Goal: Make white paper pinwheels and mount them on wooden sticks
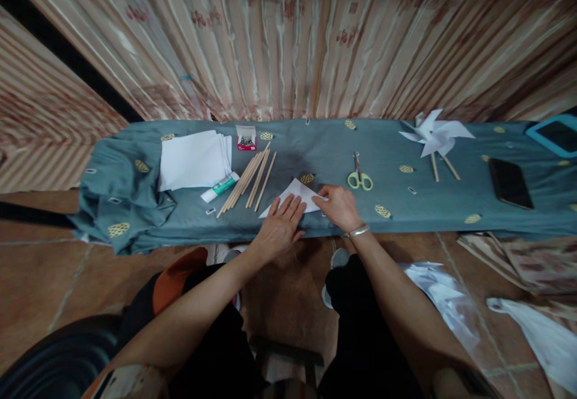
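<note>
A white sheet of paper folded into a triangle [297, 194] lies near the front edge of a low bench draped in blue-grey cloth [315, 146]. My left hand [279, 225] rests flat on the paper's near left part, fingers stretched out. My right hand [339, 207], with a silver bracelet at the wrist, presses its curled fingers on the paper's right corner. Yellow-handled scissors [359, 176] lie just right of my right hand. A bunch of several wooden sticks [247, 181] lies to the left of the paper.
A stack of white paper [193, 160], a glue tube [219, 187] and a small red box of pins [246, 138] sit at the left. White paper pinwheels on sticks [435, 136], a black phone [510, 182] and a tablet [556, 134] are at the right. Paper scraps [444, 297] lie on the tiled floor.
</note>
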### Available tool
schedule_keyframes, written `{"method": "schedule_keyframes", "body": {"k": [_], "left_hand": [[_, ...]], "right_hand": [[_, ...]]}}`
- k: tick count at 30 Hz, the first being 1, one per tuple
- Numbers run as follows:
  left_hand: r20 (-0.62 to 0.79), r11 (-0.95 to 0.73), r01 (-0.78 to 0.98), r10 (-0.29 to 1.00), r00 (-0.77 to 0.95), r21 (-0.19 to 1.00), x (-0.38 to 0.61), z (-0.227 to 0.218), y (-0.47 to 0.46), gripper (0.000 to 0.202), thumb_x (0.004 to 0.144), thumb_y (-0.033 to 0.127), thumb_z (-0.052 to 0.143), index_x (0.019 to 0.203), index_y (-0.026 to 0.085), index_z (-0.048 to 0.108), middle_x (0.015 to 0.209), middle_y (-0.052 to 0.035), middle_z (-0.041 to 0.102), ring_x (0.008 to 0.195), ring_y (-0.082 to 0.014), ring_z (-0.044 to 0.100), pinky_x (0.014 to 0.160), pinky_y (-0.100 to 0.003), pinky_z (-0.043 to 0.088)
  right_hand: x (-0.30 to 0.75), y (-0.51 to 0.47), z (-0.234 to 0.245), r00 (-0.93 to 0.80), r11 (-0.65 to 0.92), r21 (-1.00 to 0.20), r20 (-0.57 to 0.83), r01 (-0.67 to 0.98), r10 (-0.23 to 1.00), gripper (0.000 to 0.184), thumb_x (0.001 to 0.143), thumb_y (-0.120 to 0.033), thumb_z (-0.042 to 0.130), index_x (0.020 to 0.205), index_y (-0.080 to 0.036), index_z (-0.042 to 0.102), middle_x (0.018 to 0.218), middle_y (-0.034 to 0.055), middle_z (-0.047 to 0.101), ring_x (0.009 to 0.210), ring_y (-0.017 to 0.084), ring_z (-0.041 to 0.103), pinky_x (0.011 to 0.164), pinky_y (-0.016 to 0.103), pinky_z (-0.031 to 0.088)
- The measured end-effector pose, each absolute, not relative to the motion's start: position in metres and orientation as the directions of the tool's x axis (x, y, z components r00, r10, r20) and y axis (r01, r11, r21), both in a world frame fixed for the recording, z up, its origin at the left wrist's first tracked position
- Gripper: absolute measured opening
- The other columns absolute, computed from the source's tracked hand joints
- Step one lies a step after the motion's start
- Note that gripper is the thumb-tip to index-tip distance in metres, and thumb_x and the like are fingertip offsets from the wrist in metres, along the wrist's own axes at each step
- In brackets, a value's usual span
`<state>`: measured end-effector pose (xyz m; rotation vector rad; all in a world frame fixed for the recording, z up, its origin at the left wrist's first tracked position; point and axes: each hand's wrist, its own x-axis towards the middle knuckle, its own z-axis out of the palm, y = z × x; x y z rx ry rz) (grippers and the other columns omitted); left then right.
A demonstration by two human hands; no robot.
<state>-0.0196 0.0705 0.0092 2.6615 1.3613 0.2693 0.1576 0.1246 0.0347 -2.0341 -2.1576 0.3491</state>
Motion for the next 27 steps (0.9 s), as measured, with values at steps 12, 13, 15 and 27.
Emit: {"method": "schedule_keyframes", "body": {"k": [12,13,15,27], "left_hand": [[0.083,-0.587,0.788,0.808,0.583,0.185,-0.02,0.006,0.07,0.062,0.087,0.033,0.058,0.141,0.011,0.037,0.15,-0.0181,0.037,0.142,-0.0317,0.029,0.116,-0.051,0.021],[0.082,-0.588,0.788,0.808,0.583,0.182,-0.02,0.006,0.07,0.062,0.087,0.033,0.058,0.141,0.01,0.037,0.151,-0.0182,0.037,0.142,-0.0318,0.029,0.116,-0.051,0.021],[0.074,-0.588,0.79,0.808,0.584,0.175,-0.02,0.006,0.07,0.063,0.086,0.033,0.058,0.141,0.009,0.037,0.151,-0.0185,0.037,0.142,-0.0322,0.028,0.116,-0.052,0.021],[0.055,-0.602,0.786,0.797,0.601,0.139,-0.02,0.004,0.07,0.066,0.085,0.033,0.061,0.141,0.007,0.038,0.152,-0.018,0.034,0.143,-0.0325,0.026,0.117,-0.051,0.021]], "right_hand": [[0.154,0.116,0.039,-0.088,0.075,-0.204,-0.058,0.976,0.994,0.025,0.091,-0.035,0.05,0.1,-0.017,0.066,0.091,0.0129,0.073,0.086,0.028,0.067,0.072,0.034,0.046],[0.153,0.114,0.04,-0.097,0.088,-0.193,-0.039,0.977,0.994,0.026,0.091,-0.033,0.05,0.102,-0.015,0.065,0.093,0.0142,0.072,0.088,0.029,0.066,0.074,0.036,0.046],[0.15,0.109,0.04,-0.148,0.154,-0.157,0.047,0.976,0.988,0.028,0.091,-0.029,0.049,0.109,-0.011,0.063,0.105,0.0181,0.069,0.098,0.031,0.062,0.083,0.039,0.045],[0.132,0.085,-0.004,-0.194,0.243,-0.241,0.212,0.939,0.958,0.044,0.096,-0.02,0.034,0.136,-0.005,0.046,0.146,0.0223,0.042,0.139,0.03,0.03,0.11,0.048,0.021]]}}
